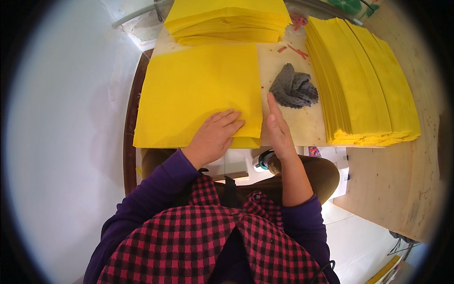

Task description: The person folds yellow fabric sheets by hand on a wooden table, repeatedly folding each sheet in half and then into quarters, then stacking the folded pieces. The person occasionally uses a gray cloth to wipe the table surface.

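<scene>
A stack of yellow fabric sheets lies flat on the table in front of me, its near edge at the table's front. My left hand rests on the near right part of this stack, fingers stretched out and pointing right. Beside the stack's right edge, my right hand stands on its side with the fingers straight and pointing away from me. It holds nothing. Just beyond its fingertips a crumpled dark grey cloth lies on the table.
Another yellow stack lies at the back. At the right, folded yellow sheets overlap in a thick pile. Red strips are scattered near the grey cloth on the pale tabletop. A wooden panel borders the right side; a white wall is at left.
</scene>
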Motion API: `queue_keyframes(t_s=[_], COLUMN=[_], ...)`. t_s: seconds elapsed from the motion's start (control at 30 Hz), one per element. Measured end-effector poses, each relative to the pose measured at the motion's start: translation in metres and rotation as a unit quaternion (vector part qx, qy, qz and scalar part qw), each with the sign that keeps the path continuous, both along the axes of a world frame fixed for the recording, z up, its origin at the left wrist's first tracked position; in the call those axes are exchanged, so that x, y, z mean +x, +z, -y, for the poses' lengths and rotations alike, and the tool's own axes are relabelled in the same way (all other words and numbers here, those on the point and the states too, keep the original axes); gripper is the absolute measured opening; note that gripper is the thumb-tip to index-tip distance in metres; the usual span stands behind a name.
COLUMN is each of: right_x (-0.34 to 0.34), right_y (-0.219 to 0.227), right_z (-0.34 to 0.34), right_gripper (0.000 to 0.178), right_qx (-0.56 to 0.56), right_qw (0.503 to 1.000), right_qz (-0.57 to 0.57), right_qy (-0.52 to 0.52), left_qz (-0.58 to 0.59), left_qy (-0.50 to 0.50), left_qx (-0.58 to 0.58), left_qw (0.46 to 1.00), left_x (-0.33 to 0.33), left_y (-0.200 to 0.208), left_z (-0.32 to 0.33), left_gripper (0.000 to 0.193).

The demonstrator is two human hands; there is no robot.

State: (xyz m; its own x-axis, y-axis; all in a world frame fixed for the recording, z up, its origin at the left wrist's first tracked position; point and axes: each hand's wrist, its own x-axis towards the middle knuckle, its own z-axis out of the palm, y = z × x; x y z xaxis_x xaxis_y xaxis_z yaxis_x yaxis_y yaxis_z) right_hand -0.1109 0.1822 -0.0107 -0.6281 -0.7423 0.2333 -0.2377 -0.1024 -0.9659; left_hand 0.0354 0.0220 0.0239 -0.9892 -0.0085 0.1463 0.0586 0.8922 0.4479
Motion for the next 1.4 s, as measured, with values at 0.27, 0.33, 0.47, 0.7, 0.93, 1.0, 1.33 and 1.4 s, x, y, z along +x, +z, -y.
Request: queue_keyframes(t_s=[0.27, 0.33, 0.47, 0.7, 0.93, 1.0, 1.33, 1.4], right_x=[-0.006, -0.003, -0.002, -0.003, -0.004, -0.003, 0.001, 0.001], right_y=[0.018, 0.012, -0.002, -0.004, -0.001, -0.002, 0.006, 0.006], right_z=[-0.016, -0.010, 0.001, 0.002, 0.004, 0.005, 0.002, 0.002], right_gripper=[0.060, 0.053, 0.033, 0.018, 0.017, 0.017, 0.017, 0.017], right_qx=[0.102, 0.106, 0.080, 0.097, 0.110, 0.112, 0.107, 0.118], right_qw=[0.983, 0.980, 0.982, 0.986, 0.988, 0.989, 0.992, 0.990], right_qz=[-0.140, -0.167, -0.173, -0.133, -0.106, -0.092, -0.070, -0.077], right_qy=[0.057, 0.033, -0.012, -0.017, -0.015, -0.023, -0.009, -0.015], left_qz=[0.005, -0.004, -0.005, -0.047, -0.094, -0.115, -0.186, -0.181], left_qy=[-0.009, -0.013, -0.005, 0.059, 0.252, 0.307, 0.274, 0.216], left_qx=[0.031, 0.040, 0.039, -0.041, -0.064, 0.043, 0.182, 0.170], left_qw=[0.999, 0.999, 0.999, 0.996, 0.961, 0.944, 0.926, 0.944], left_x=[-0.002, -0.005, -0.003, 0.044, 0.144, 0.159, 0.172, 0.172], left_y=[0.000, 0.000, 0.001, 0.000, -0.003, -0.011, -0.039, -0.036], left_z=[0.008, 0.010, 0.011, 0.040, 0.126, 0.142, 0.168, 0.179], left_gripper=[0.048, 0.047, 0.046, 0.045, 0.047, 0.046, 0.039, 0.033])
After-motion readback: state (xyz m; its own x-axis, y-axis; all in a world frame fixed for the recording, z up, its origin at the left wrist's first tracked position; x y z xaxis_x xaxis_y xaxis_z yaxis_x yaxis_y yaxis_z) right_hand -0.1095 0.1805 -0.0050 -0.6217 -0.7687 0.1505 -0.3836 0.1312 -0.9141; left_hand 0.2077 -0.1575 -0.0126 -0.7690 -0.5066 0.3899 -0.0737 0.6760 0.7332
